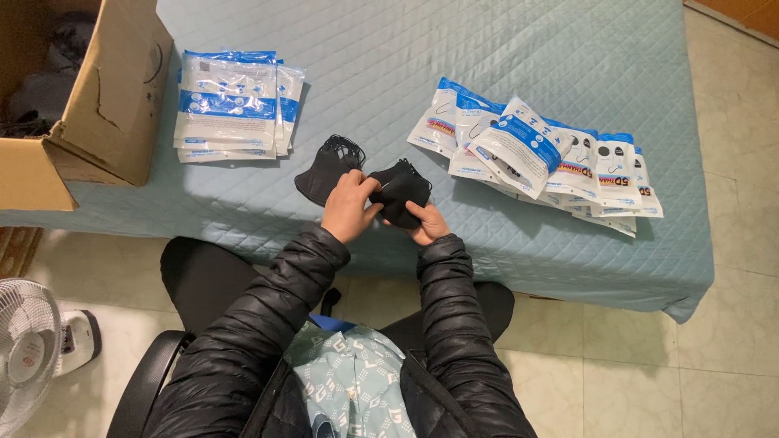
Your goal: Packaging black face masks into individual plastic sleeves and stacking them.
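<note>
Both my hands hold a black face mask [400,193] just above the front edge of a table covered in light blue quilted cloth [487,40]. My left hand [349,207] pinches the mask's left side. Under its right side, my right hand [428,223] grips it. A small pile of black masks [324,169] with ear loops lies on the cloth just left of my hands.
A neat stack of white-and-blue pouches [231,105] lies at the left. Several more pouches [535,154] are fanned out at the right. An open cardboard box [97,97] stands at the table's left end. A white fan [28,349] stands on the tiled floor.
</note>
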